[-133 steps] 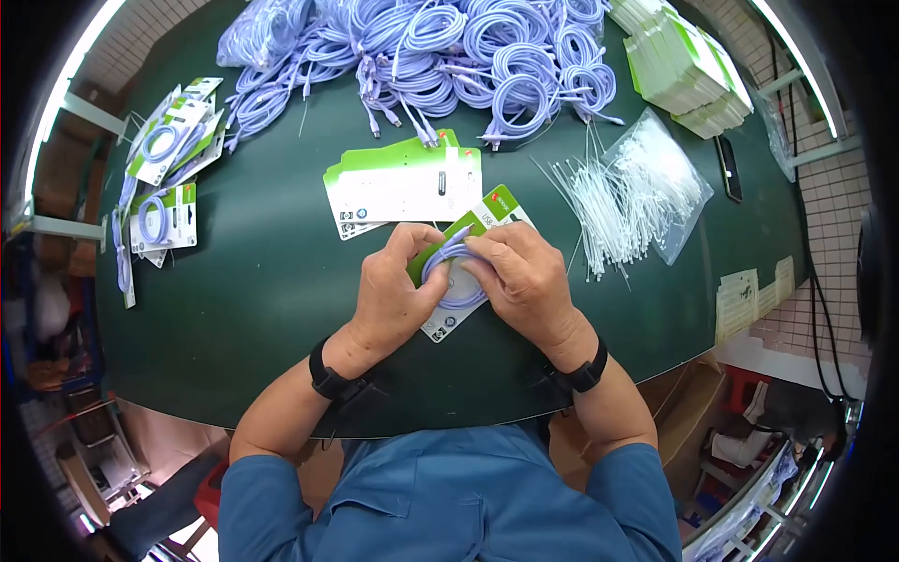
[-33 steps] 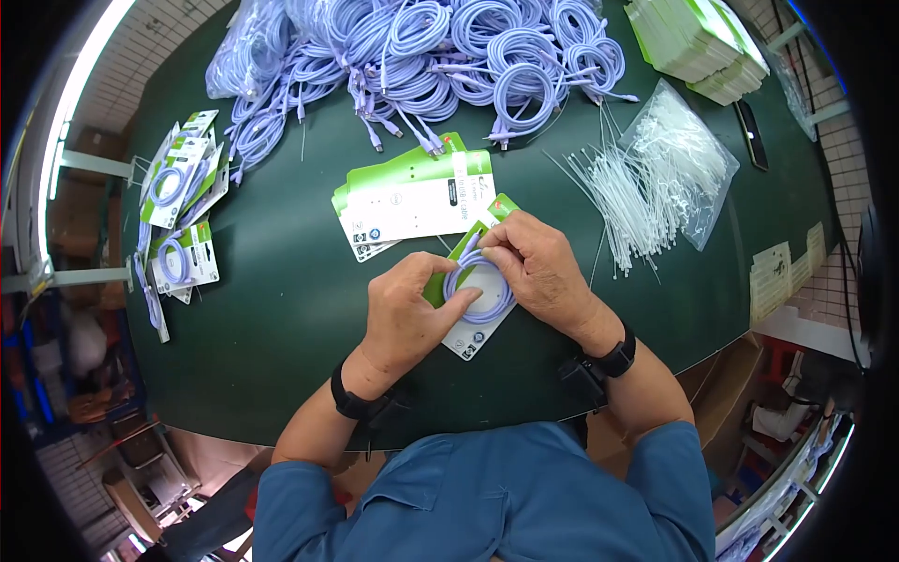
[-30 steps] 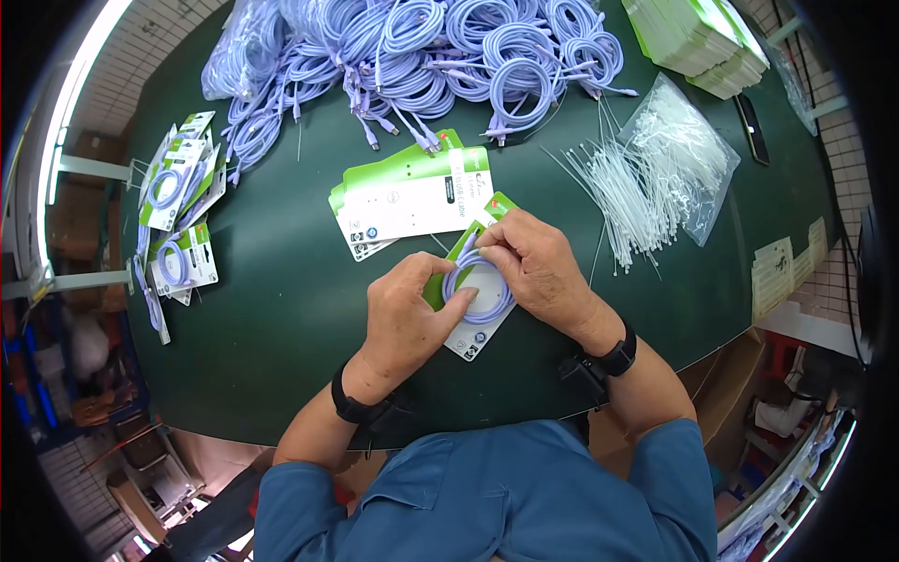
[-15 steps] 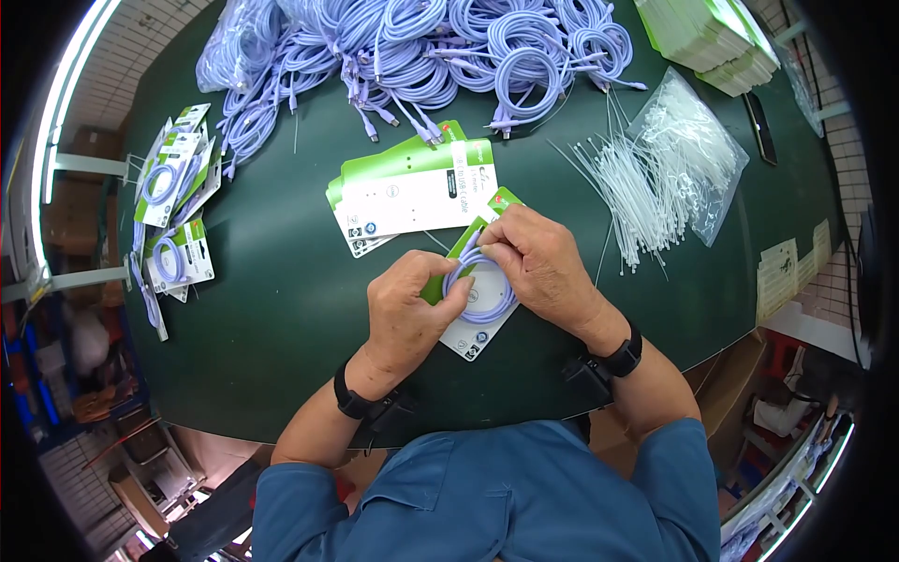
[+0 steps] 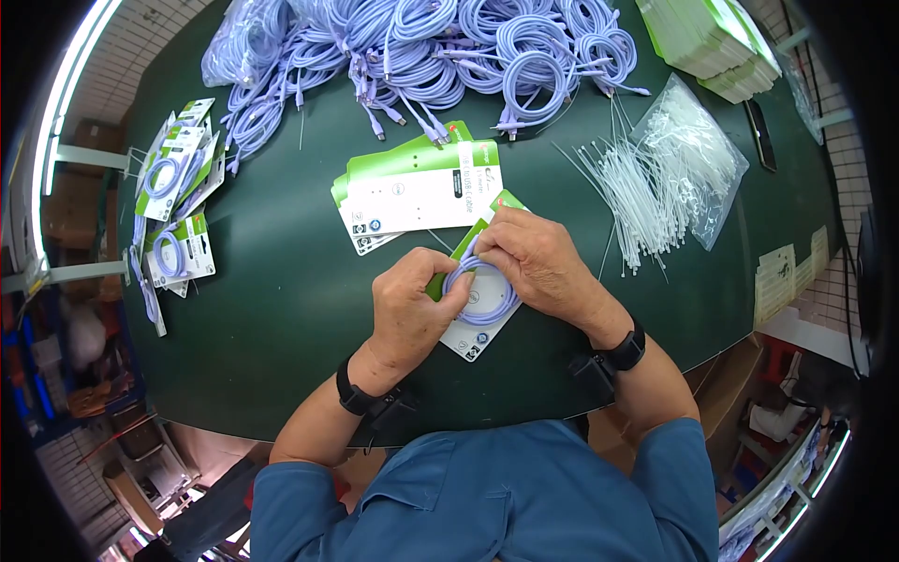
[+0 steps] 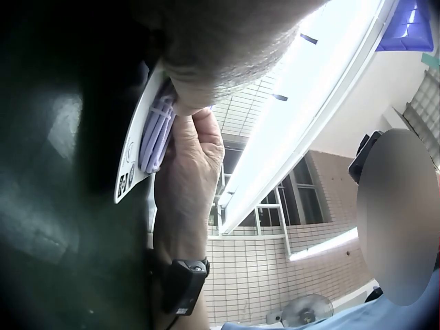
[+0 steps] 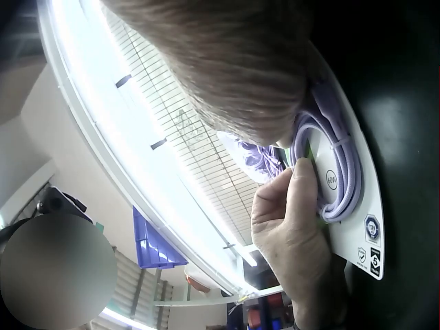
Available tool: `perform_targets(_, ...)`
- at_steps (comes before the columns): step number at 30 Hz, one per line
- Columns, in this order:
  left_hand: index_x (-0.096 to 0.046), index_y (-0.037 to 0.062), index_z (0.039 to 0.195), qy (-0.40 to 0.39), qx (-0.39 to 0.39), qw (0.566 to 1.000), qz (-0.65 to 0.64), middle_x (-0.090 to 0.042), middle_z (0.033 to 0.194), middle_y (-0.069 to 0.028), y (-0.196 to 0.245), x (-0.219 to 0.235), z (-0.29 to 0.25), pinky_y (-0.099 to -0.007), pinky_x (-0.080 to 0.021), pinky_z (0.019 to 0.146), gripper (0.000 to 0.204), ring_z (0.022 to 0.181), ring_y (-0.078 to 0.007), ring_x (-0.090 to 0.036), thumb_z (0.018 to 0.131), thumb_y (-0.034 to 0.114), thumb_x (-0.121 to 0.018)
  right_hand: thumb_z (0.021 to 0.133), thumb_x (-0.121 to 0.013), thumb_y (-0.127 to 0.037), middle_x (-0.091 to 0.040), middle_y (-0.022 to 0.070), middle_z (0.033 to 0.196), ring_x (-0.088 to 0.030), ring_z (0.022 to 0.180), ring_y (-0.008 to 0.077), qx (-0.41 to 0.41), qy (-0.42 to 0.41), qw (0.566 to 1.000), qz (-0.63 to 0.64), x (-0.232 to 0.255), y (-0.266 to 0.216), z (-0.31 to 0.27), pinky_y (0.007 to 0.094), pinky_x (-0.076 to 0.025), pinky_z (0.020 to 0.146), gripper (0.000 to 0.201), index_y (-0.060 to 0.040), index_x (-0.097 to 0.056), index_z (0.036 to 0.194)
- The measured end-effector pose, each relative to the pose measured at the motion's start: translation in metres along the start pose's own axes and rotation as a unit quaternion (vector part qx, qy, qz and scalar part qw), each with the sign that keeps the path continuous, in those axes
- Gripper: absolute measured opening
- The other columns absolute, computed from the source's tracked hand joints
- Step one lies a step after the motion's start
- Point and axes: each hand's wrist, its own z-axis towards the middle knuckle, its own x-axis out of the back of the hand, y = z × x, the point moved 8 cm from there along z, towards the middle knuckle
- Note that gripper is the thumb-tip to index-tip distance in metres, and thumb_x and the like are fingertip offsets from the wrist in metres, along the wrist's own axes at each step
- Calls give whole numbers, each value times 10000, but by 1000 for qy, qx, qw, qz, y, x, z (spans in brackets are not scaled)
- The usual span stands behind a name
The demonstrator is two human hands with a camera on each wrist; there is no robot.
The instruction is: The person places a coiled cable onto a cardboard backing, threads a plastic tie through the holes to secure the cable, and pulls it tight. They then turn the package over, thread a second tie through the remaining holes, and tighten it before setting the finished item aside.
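Note:
A purple cable coil (image 5: 510, 304) lies on a green and white card (image 5: 471, 347) held between both hands. The left hand (image 5: 407, 304) grips the card's left edge, its thumb over the coil. At the coil's upper part, the right hand (image 5: 538, 262) pinches with thumb and fingertips; what lies between them is hidden. In the right wrist view, a thin tie crosses the coil (image 7: 350, 172) below the cable's connector, and the left thumb reaches inside the loop. The left wrist view shows the coil (image 6: 157, 137) edge-on against the card (image 6: 130, 148).
Loose cards (image 5: 384, 201) lie beyond the hands, with a heap of purple cables (image 5: 403, 56) behind. Carded cables (image 5: 169, 253) sit at left. White ties (image 5: 632, 206), a bag (image 5: 698, 159), stacked cards (image 5: 707, 47) and a phone (image 5: 761, 136) are at right.
The left thumb has shifted slightly on the coil, and the right fingers have moved a little at its upper part. Both hands remain on the card and cable.

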Motion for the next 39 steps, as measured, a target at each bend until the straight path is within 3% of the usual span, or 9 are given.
perform_targets(13,-699,2,877,16,-7,1000,11,-695,763,-45,-2,-1,-1,-261,-513,607,158,658,-87,-625,837,10,-852,875,-756,13,-695,93,913,-680,871,295,63,46,997,-20,-9,-17,-1,405,-552,778,100,-32,-732,961)
perform_targets(21,-670,-4,992,137,5,974,-178,-712,886,-47,-9,24,6,-268,-548,680,162,759,-109,-688,916,20,-811,913,-763,10,-709,125,1080,-684,943,254,172,251,948,-97,54,-43,-12,352,-555,799,205,-19,-716,1111)
perform_targets(24,-664,-17,1078,179,-20,952,-248,-703,964,-50,-1,39,9,-262,-554,727,181,813,-105,-683,945,8,-784,975,-752,-64,-672,121,1213,-663,1025,198,67,357,932,-4,77,-30,-28,322,-556,854,346,-3,-636,1294)
perform_targets(25,-663,-23,1131,180,-23,946,-270,-695,1013,-61,3,41,9,-265,-560,759,207,850,-112,-684,956,5,-771,975,-752,-64,-672,121,1213,-663,1025,198,79,359,930,-5,73,-34,-29,322,-556,854,346,-3,-636,1294)
perform_targets(27,-662,-28,1183,183,-36,937,-294,-688,1062,-71,11,39,11,-268,-565,791,238,887,-120,-686,968,3,-759,1032,-714,-144,-638,135,1315,-675,1037,185,-39,264,927,265,45,-9,-17,327,-558,915,409,18,-565,1376)
perform_targets(30,-672,17,1309,157,-91,941,-287,-667,1161,-122,28,25,18,-305,-564,878,375,1074,-174,-671,945,-16,-756,1093,-637,-195,-657,94,1299,-630,1141,133,-48,148,889,430,10,-23,-8,290,-548,943,424,13,-531,1447)
perform_targets(35,-715,83,1325,148,-139,978,-48,-642,1223,-142,70,43,32,-396,-517,1029,441,1221,-252,-616,897,27,-806,1114,-595,-187,-684,100,1271,-632,1141,120,-63,132,938,315,26,-36,-4,298,-552,943,378,21,-539,1424)
perform_targets(38,-770,89,1247,256,-291,899,202,-657,1170,-92,104,56,24,-503,-423,1140,435,1351,-326,-505,824,94,-871,1121,-575,-172,-702,94,1226,-642,1097,118,-53,96,968,228,28,-40,2,302,-554,946,349,26,-543,1407)
perform_targets(39,-770,89,1247,257,-290,899,203,-657,1170,-92,104,59,27,-503,-423,1140,435,1351,-326,-505,824,94,-871,1121,-575,-172,-702,94,1226,-642,1097,118,-53,94,968,228,28,-41,4,302,-554,946,349,26,-543,1407)
